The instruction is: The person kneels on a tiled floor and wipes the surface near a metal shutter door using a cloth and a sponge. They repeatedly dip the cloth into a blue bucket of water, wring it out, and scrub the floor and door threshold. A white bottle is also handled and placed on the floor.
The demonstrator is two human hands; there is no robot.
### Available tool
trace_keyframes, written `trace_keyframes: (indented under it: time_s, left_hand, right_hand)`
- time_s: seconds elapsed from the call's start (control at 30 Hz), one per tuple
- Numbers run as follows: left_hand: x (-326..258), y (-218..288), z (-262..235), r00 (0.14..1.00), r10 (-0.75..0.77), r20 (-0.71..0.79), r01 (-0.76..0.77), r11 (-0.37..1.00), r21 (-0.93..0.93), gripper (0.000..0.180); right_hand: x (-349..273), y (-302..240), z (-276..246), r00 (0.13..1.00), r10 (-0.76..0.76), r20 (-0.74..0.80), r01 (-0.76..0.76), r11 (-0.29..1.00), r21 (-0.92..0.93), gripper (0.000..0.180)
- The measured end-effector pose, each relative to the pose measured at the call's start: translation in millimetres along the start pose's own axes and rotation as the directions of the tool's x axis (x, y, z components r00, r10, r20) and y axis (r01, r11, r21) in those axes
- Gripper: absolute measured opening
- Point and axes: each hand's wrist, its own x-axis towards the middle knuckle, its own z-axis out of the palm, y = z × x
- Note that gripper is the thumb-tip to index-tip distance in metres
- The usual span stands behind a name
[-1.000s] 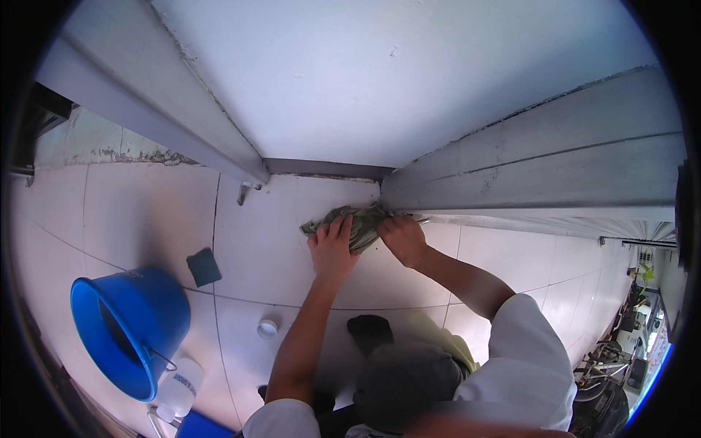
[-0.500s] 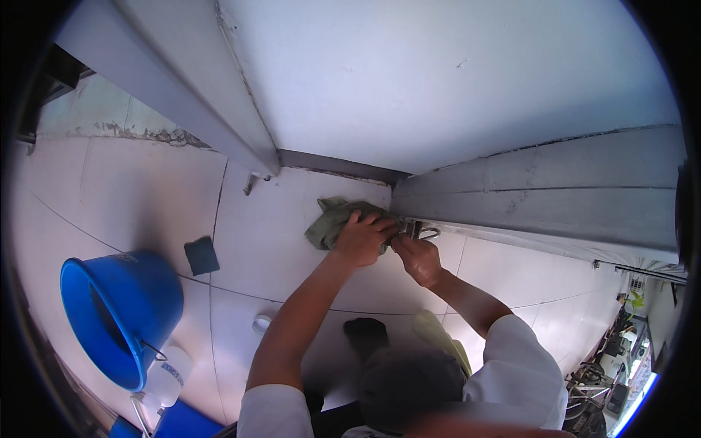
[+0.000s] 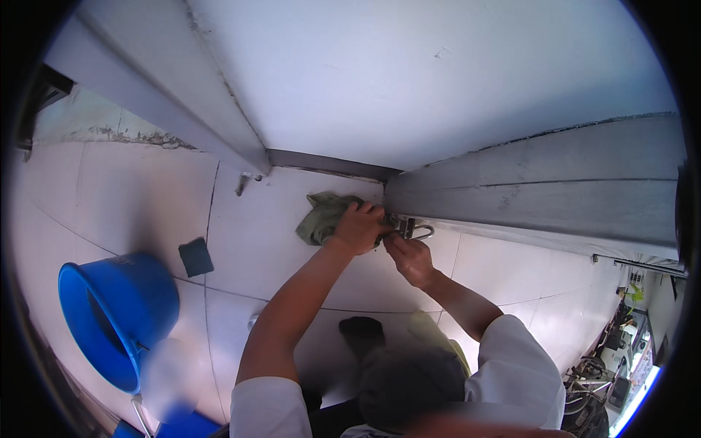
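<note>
A dull green cloth (image 3: 319,217) lies bunched on the pale floor tiles by the foot of a grey metal post. My left hand (image 3: 358,229) is closed over its right side, fingers curled into the folds. Close beside it, my right hand (image 3: 410,258) has its fingertips pinched together at the cloth's right edge. Whatever sits in that pinch is too small and hidden to make out. Just beyond the right fingertips, a bent metal latch (image 3: 421,232) sticks out at the post's base.
A blue bucket (image 3: 155,292) lies tipped at the left, near a dark green scouring pad (image 3: 196,257). Grey posts (image 3: 540,186) and a white panel (image 3: 438,80) rise ahead. A floor bolt (image 3: 247,181) stands by the left post. A wheeled item (image 3: 584,394) is far right.
The whole view has shifted slightly. Both hands stay at the cloth by the post's base, with the right fingertips now a little lower against the cloth's edge.
</note>
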Motion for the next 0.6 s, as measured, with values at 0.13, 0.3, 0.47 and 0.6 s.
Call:
trace_keyframes:
  time_s: [0.13,0.3,0.47,0.6]
  left_hand:
    - [4.3,8.7,4.7,0.997,-0.03,-0.076,0.037,0.996,0.084,0.038]
    - [8.3,17.9,4.3,0.996,-0.085,-0.023,0.088,0.971,0.222,0.041]
    - [3.4,15.9,1.7,0.999,-0.052,0.011,0.048,0.975,0.216,0.038]
    - [-8.0,6.2,-1.3,0.999,-0.008,-0.04,0.014,0.991,0.137,0.04]
  right_hand:
    - [0.0,-2.2,3.0,1.0,0.025,-0.016,-0.026,0.999,-0.024,0.025]
    - [1.6,-2.4,2.8,0.999,0.041,0.016,-0.04,0.999,-0.011,0.024]
    - [0.8,-0.3,0.9,0.999,0.014,0.033,-0.013,0.999,-0.032,0.023]
    - [-0.2,-1.6,1.2,0.998,0.04,0.045,-0.038,0.999,-0.038,0.024]
